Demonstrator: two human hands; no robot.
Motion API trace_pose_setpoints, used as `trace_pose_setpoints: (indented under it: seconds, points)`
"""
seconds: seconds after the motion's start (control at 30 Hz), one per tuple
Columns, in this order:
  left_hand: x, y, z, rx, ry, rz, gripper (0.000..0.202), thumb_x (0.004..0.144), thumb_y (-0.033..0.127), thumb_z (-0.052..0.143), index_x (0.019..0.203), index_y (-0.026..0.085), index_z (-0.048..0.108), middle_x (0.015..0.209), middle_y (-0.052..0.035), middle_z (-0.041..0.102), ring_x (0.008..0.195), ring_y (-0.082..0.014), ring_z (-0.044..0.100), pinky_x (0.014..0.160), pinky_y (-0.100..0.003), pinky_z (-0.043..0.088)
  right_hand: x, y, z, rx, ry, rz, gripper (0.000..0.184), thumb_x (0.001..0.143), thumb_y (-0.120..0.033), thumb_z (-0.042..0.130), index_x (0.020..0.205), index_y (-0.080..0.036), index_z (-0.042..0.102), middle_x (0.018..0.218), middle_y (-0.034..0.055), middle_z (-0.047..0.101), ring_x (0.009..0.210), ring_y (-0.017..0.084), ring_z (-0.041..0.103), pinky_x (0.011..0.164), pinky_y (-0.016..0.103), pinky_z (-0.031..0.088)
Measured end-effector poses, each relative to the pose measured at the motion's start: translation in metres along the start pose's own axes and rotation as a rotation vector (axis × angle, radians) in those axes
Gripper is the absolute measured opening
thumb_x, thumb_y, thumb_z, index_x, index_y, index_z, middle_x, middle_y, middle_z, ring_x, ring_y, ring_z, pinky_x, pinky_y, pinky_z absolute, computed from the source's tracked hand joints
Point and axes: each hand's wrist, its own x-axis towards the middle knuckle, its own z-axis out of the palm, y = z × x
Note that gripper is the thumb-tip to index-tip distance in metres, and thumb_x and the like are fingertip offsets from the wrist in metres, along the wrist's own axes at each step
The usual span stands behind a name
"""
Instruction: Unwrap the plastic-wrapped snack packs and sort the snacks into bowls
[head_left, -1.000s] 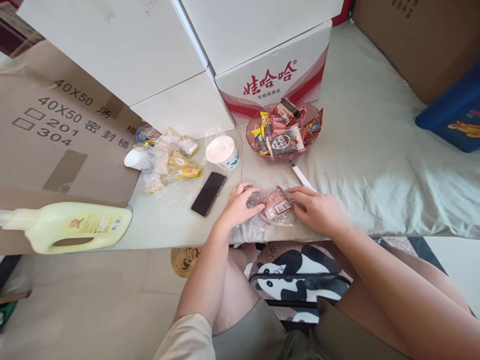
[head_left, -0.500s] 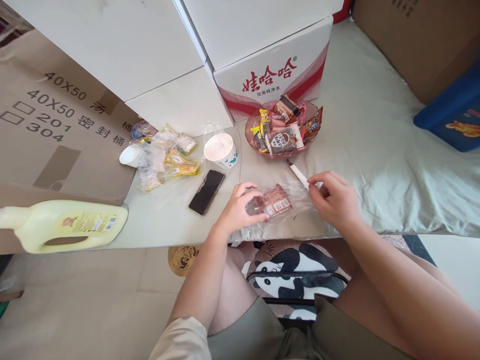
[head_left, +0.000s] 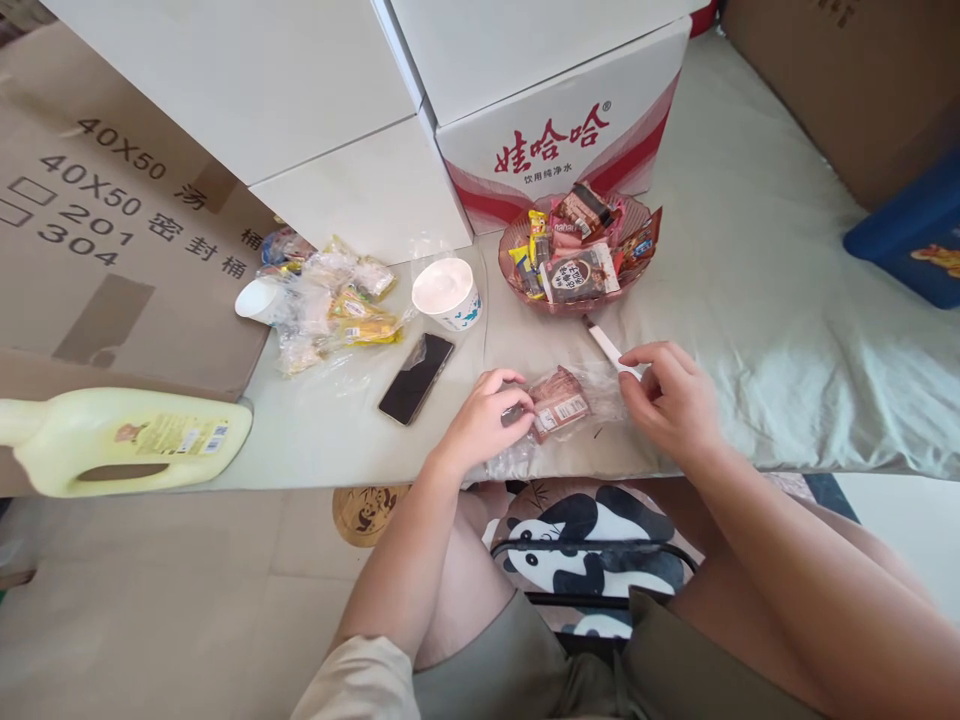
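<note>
My left hand (head_left: 491, 415) is curled at the left end of a brown snack packet (head_left: 561, 408), thumb and fingertips closed on its edge. The packet has a pale printed label and lies over crinkled clear plastic film (head_left: 517, 455) near the table's front edge. To the right, my right hand (head_left: 671, 390) pinches a slim white tool with a dark tip (head_left: 606, 345); its exact kind is unclear. That tip points up and left, just below a pink glass bowl (head_left: 577, 300) of wrapped snacks.
A black phone (head_left: 417, 378) lies left of my left hand, with a paper cup (head_left: 448, 300) behind it. Farther left are yellow snack packs (head_left: 360, 315) in clear plastic, a tipped white cup (head_left: 255, 300) and a yellow bottle (head_left: 142, 440). Boxes (head_left: 555, 150) stand at the back.
My left thumb and fingers have drawn closer together at the packet's edge. My right hand still holds the white tool in nearly the same place. The view has shifted slightly.
</note>
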Motion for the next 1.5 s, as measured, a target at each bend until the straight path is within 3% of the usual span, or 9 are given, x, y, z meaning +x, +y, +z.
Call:
trace_pose_setpoints:
  seconds: [0.33,0.6,0.7,0.8,0.9,1.07,1.13,1.33,1.5]
  points:
    - [0.012,-0.002,0.003,-0.189,0.049,0.034,0.009,0.087,0.021,0.060,0.079,0.018,0.064,0.104,-0.0070,0.065,0.093,-0.0163,0.066,0.090,-0.032,0.053,-0.004,-0.021,0.013,-0.362,-0.482,0.071,0.020,0.089,-0.038,0.055,0.091,-0.026,0.072,0.060,0.0004,0.067,0.052,0.018,0.057,0.051,0.028,0.023]
    - [0.033,-0.018,0.011,-0.238,0.091,0.031,0.019,0.092,0.029,0.052,0.082,0.018,0.064,0.094,-0.0056,0.067,0.088,-0.0168,0.063,0.083,-0.030,0.050,-0.011,-0.036,0.020,-0.397,-0.322,0.015,0.022,0.093,-0.038,0.053,0.099,-0.024,0.069,0.094,0.0046,0.073,0.062,0.018,0.061,0.051,0.031,0.030]
    - [0.038,-0.025,0.004,-0.323,0.185,-0.024,0.019,0.093,0.033,0.052,0.085,0.019,0.062,0.087,-0.0028,0.067,0.087,-0.0166,0.063,0.080,-0.028,0.048,-0.010,-0.036,0.018,-0.263,-0.186,-0.057,0.028,0.094,-0.039,0.052,0.112,-0.022,0.064,0.104,0.0101,0.069,0.087,0.026,0.066,0.070,0.036,0.048]
    - [0.041,-0.031,-0.001,-0.437,0.253,-0.137,0.020,0.093,0.037,0.053,0.084,0.019,0.059,0.076,0.0018,0.063,0.075,-0.0140,0.060,0.073,-0.026,0.046,-0.007,-0.034,0.020,-0.204,-0.068,-0.112,0.032,0.092,-0.036,0.054,0.120,-0.020,0.059,0.116,0.0146,0.065,0.107,0.030,0.063,0.092,0.044,0.050]
    - [0.044,-0.031,-0.003,-0.518,0.266,-0.164,0.019,0.089,0.034,0.055,0.079,0.019,0.057,0.069,0.0035,0.058,0.066,-0.0123,0.055,0.066,-0.025,0.042,-0.005,-0.030,0.025,-0.226,-0.077,-0.119,0.033,0.090,-0.031,0.055,0.120,-0.020,0.058,0.116,0.0146,0.067,0.109,0.029,0.064,0.093,0.043,0.049]
    - [0.042,-0.024,-0.009,-0.590,0.131,-0.138,0.016,0.079,0.025,0.057,0.065,0.017,0.056,0.063,0.0030,0.054,0.062,-0.0112,0.049,0.060,-0.025,0.037,-0.009,-0.033,0.031,-0.260,-0.279,-0.020,0.024,0.089,-0.031,0.055,0.111,-0.023,0.063,0.067,-0.0013,0.065,0.064,0.019,0.063,0.073,0.033,0.049]
    - [0.041,-0.023,-0.011,-0.571,0.065,-0.111,0.017,0.077,0.026,0.057,0.063,0.017,0.055,0.061,0.0034,0.051,0.061,-0.0106,0.047,0.059,-0.025,0.035,-0.009,-0.035,0.029,-0.237,-0.305,0.000,0.015,0.091,-0.030,0.053,0.097,-0.024,0.065,0.063,-0.0016,0.062,0.057,0.016,0.060,0.063,0.030,0.047]
    - [0.041,-0.020,-0.007,-0.557,-0.248,-0.004,0.013,0.067,0.023,0.060,0.057,0.017,0.053,0.057,0.0045,0.048,0.058,-0.0097,0.042,0.057,-0.026,0.032,-0.001,-0.032,0.025,-0.276,-0.101,-0.103,0.009,0.088,-0.024,0.056,0.092,-0.025,0.063,0.098,0.0098,0.070,0.094,0.027,0.068,0.086,0.044,0.054]
    - [0.048,-0.010,0.001,-0.567,-0.324,0.047,0.020,0.062,0.021,0.058,0.050,0.018,0.043,0.052,0.0051,0.040,0.055,-0.0092,0.036,0.054,-0.027,0.026,0.000,-0.029,0.029,-0.275,-0.292,-0.246,0.036,0.082,-0.015,0.053,0.116,-0.024,0.062,0.137,0.0125,0.063,0.131,0.033,0.056,0.105,0.052,0.045]
